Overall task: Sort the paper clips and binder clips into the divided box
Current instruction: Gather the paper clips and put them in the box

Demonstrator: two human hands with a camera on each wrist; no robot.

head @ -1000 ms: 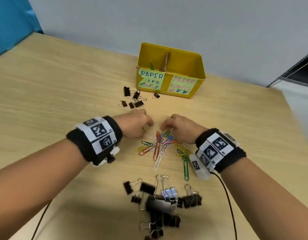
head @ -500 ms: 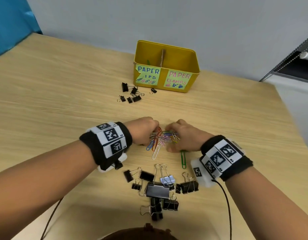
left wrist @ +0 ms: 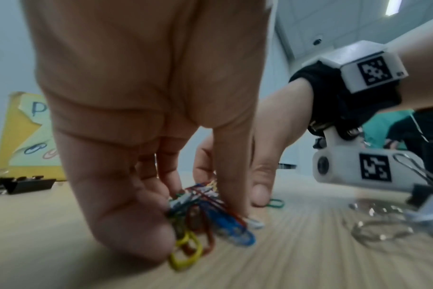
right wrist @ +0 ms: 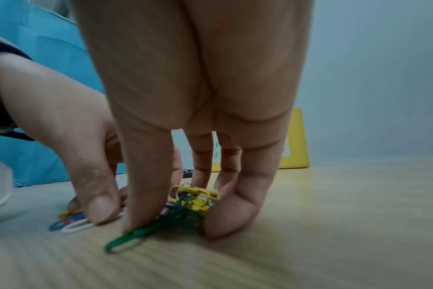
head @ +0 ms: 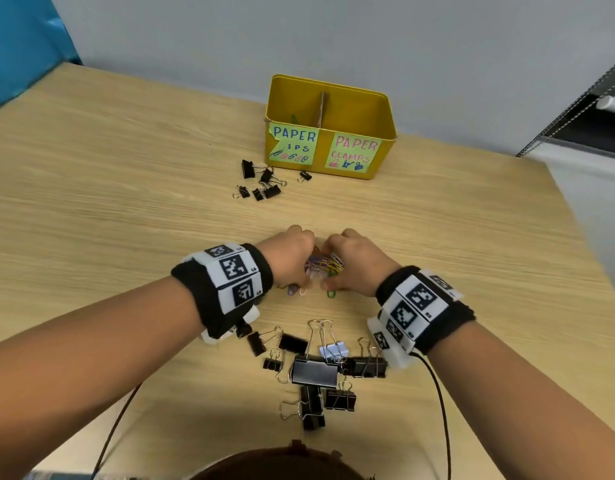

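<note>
I have both hands down on the desk (head: pixel 126 188), raking the coloured paper clips (head: pixel 325 266) into one heap between them. My left hand (head: pixel 292 258) has its fingers (left wrist: pixel 126 224) curled in against the heap from one side, with blue, red and yellow clips bunched under the tips. My right hand (head: pixel 354 261) does the same from the other side, fingers (right wrist: pixel 146 195) curled round a green and yellow tangle. A few clips poke out at the near edge of the heap, so the gather is not tidy yet.

I judge the sorting barely started. The yellow divided box (head: pixel 330 126) stands well apart at the far side of the desk. From here I see only a hint of something green in its left compartment, and I cannot tell what, if anything, lies in the right one. Two lots of binder clips remain on the desk: a small group (head: pixel 262 181) just in front of the box, and a larger pile (head: pixel 316 368) near me, between my wrists. All of those are left to do, as is carrying this heap over.

The box front carries two handwritten labels. The left label (head: pixel 294 143), torn at one edge, reads "PAPER" over "IPS" above small clip drawings. The right label (head: pixel 354 152) reads "PAPER CLAMPS", also with little drawings. My wristbands (head: pixel 229 282) bear square black-and-white markers.
</note>
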